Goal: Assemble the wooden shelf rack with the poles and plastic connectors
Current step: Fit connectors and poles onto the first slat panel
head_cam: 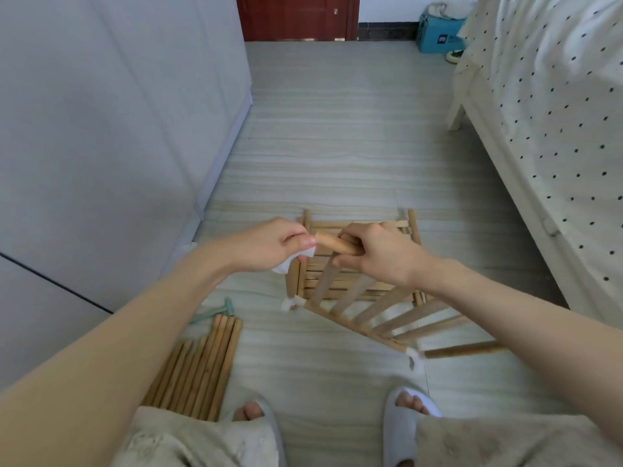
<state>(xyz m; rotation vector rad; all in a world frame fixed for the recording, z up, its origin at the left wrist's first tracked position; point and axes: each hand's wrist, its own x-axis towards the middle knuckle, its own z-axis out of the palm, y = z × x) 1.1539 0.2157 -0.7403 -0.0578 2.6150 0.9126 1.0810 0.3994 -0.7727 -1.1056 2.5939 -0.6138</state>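
Pinching a white plastic connector (pixel 305 256), the left hand (pixel 269 246) meets the end of a short round wooden pole (pixel 333 244) whose long axis points left, straight at it (gripped by the right hand (pixel 377 256)), above the slatted wooden shelf rack (pixel 357 291).

Head view, downward, close over floor (pixel 337 163)

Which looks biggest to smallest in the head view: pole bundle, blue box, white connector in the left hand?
1. Pole bundle, though it lies nearest.
2. Blue box, far off.
3. White connector in the left hand.
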